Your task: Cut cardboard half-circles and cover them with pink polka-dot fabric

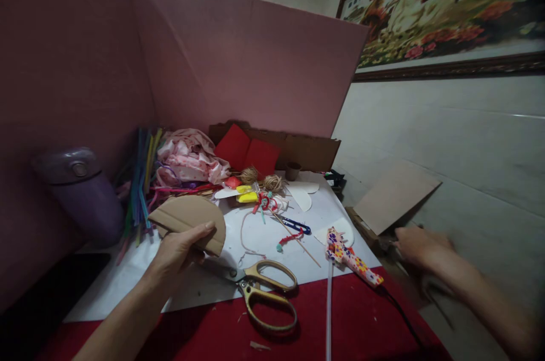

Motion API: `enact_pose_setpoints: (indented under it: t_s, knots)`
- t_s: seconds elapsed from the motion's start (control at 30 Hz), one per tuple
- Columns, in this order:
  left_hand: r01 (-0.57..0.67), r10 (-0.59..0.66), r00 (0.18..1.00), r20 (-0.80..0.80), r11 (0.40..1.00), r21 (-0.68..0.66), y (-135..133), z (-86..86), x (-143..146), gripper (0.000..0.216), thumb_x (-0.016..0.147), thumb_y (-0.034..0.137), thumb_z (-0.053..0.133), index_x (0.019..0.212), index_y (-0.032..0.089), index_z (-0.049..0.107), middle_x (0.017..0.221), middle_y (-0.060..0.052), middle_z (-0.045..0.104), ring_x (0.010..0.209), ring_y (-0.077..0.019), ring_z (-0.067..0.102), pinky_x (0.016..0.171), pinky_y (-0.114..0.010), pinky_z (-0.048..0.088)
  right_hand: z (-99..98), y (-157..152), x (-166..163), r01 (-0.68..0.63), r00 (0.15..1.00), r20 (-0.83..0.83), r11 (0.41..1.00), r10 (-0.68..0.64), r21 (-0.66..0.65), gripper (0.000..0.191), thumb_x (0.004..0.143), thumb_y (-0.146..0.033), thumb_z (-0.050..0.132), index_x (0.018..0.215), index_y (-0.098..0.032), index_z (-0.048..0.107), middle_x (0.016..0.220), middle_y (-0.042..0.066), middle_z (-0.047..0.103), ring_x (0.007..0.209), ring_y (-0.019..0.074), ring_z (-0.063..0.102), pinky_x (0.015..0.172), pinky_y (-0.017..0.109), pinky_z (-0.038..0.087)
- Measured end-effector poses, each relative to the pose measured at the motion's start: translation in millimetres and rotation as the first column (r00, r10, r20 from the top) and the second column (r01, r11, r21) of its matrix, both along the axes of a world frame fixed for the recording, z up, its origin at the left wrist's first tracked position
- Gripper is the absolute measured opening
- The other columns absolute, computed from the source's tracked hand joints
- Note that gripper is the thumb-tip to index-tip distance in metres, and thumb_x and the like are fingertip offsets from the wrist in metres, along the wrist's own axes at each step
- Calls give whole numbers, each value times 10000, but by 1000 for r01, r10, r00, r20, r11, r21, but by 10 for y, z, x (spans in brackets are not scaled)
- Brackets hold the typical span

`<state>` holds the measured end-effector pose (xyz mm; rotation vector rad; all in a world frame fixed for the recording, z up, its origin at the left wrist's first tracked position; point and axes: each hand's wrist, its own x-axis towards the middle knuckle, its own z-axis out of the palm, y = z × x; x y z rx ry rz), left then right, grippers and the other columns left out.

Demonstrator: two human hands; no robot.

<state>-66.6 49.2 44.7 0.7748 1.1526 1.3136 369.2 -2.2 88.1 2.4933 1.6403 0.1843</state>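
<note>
My left hand (183, 247) is closed on a piece of brown cardboard (191, 216) with a rounded edge, thumb on top. Beneath and right of that hand, gold-handled scissors (266, 293) lie on the table. My right hand (421, 244) reaches past the table's right edge, beside a cardboard sheet (394, 196) leaning by the wall. Blur hides its fingers, so I cannot tell what they hold. Nearer the middle lies a flower-patterned glue gun (351, 259) with a glue stick (329, 310) coming out of its back.
A blue utility knife (296, 225), a red pipe cleaner piece (292, 239), twine balls (272, 182) and white cutouts (300, 196) lie on white paper. Behind are red paper (244, 151) and pink cloth (187, 151). A purple bottle (85, 196) stands left, by colourful pipe cleaners (140, 179).
</note>
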Motion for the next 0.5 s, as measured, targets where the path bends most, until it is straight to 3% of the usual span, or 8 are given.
enact_pose_setpoints:
  t_s: [0.07,0.13,0.17,0.2,0.23,0.27,0.37,0.5]
  knots:
    - [-6,6,1000,2,1000,-1,1,-2,2,302,527,214,817,776,115,677,548,11,647,405,-107,532,289,-183,351,-5,-97,-287,-72,997,-20,997,72,5,218,837,-149,510,762,-149,715,801,219,704,756,327,677,608,388,445]
    - [-12,12,1000,5,1000,-6,3,-5,-4,287,530,206,815,766,119,677,550,11,651,409,-106,538,294,-181,360,-18,-212,-733,-282,953,-93,957,287,66,267,926,-254,411,991,-251,671,984,99,699,909,223,645,764,329,451]
    - [-17,17,1000,6,1000,-10,4,-5,-10,275,533,203,814,756,119,675,551,9,654,411,-105,542,297,-179,364,-35,-272,-976,-520,813,-219,842,540,147,267,928,-244,408,1061,-240,640,1020,86,679,936,195,623,811,300,443]
    - [-22,22,1000,9,1000,-12,4,-3,-17,267,537,202,813,750,121,675,556,7,658,413,-103,545,301,-177,368,-61,-328,-1210,-670,644,-315,713,697,208,260,917,-233,422,1086,-227,618,1039,80,661,956,187,601,849,295,433]
    - [-28,28,1000,11,1000,-11,3,1,-25,263,542,202,811,753,122,675,565,6,664,417,-102,549,302,-175,370,-97,-377,-1421,-744,528,-368,625,766,235,242,885,-224,464,1082,-212,604,1040,79,645,958,194,584,857,301,433]
    - [-35,35,999,14,999,-4,0,7,-33,261,548,203,809,758,124,676,572,7,667,420,-101,553,303,-173,371,-141,-412,-1598,-779,481,-389,587,786,222,239,842,-236,522,1068,-201,594,1027,83,631,934,212,572,835,318,444]
    - [-55,54,998,36,998,39,-12,36,-58,260,556,202,803,775,134,681,594,23,668,434,-92,556,304,-167,376,-305,-420,-1903,-827,458,-366,539,810,161,220,777,-177,536,994,-164,564,1030,115,605,897,244,549,783,359,455]
    - [-79,71,994,82,992,99,-32,81,-74,255,544,192,803,761,136,682,613,24,671,457,-96,562,299,-170,384,-465,-295,-1941,-846,444,-377,519,813,123,344,748,-114,507,1090,-144,511,1008,121,614,878,241,560,753,345,453]
